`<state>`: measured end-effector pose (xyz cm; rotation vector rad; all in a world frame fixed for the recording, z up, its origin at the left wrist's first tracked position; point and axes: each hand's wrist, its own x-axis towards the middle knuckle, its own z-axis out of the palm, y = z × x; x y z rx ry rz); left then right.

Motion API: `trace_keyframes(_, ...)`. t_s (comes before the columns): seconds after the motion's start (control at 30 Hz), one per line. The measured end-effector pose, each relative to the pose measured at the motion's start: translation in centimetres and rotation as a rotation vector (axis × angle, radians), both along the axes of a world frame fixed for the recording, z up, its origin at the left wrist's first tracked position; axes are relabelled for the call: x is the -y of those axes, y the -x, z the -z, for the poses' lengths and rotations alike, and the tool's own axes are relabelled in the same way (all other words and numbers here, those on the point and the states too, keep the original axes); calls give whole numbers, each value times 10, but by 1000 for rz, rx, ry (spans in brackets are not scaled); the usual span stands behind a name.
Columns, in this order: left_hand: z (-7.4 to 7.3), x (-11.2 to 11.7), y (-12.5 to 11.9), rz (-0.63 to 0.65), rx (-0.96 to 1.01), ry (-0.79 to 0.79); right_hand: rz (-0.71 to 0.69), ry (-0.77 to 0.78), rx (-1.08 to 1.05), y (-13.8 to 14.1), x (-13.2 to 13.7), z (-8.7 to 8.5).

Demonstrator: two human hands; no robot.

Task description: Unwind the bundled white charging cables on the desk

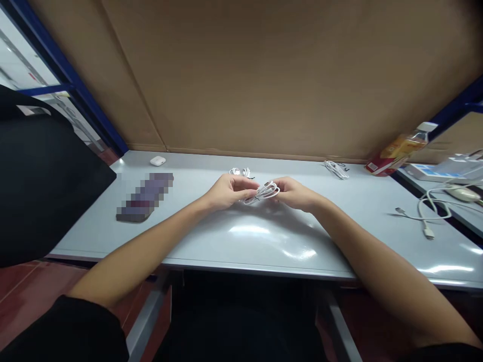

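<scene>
Between my two hands, just above the table [211, 239], is a coiled white cable [267, 191] with a dark tie around its middle. My left hand [230, 192] pinches one end of the coil between thumb and fingers. My right hand [292, 193] closes on the other end, its fingertips partly hidden behind the loops. Right behind my left hand lies another bundled white cable [247, 173], partly covered by the fingers. Farther right, near the back edge, rests one more tied white cable [337, 170].
At the left are a white earphone case [157, 161] and a pixelated dark object [145, 198]. A drink bottle [400, 148] leans at the back right. A loose white cable [433, 213] trails over the right side. A brown cardboard panel [245, 75] stands behind the table.
</scene>
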<state>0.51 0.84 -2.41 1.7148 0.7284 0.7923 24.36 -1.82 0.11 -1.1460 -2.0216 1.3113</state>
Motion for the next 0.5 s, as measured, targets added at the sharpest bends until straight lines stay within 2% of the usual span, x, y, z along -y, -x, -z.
trace_keyframes(0.1,0,-2,5,32,-74,53,-11,-75,40,-8,-6,1)
trace_keyframes(0.2,2,-2,8,177,-167,118,34,-200,105,-15,-10,2)
trace_keyframes(0.27,5,0,6,218,-213,126,85,-264,122,-17,-11,3)
trace_keyframes(0.5,0,7,-6,45,-134,-7,200,-380,75,-2,-6,13)
